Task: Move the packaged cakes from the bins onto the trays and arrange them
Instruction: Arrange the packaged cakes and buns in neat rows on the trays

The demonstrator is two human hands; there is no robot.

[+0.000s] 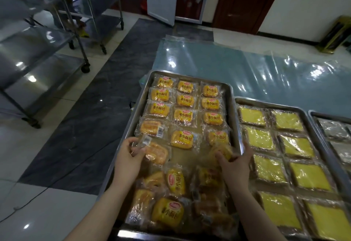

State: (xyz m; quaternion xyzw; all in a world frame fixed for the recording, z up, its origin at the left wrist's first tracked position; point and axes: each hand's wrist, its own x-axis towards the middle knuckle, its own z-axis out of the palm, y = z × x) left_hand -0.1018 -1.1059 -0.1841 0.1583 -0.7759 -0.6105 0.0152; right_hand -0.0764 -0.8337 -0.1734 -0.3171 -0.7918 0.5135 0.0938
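A steel tray (233, 107) in front of me holds several yellow packaged cakes in neat rows of three at its far end. Loose packaged cakes (175, 181) lie in a jumble at its near end. My left hand (131, 157) pinches the clear wrapper of a packaged cake (156, 153) lying label-down near the tray's left rim. My right hand (234, 162) grips another packaged cake (225, 150) by the tray's right rim, just below the last full row.
A second tray (311, 126) to the right carries square yellow cakes in two columns. A third tray (331, 116) shows at the far right edge. Clear plastic sheeting (247, 70) covers the table beyond. Wheeled steel racks (47, 51) stand on the floor at left.
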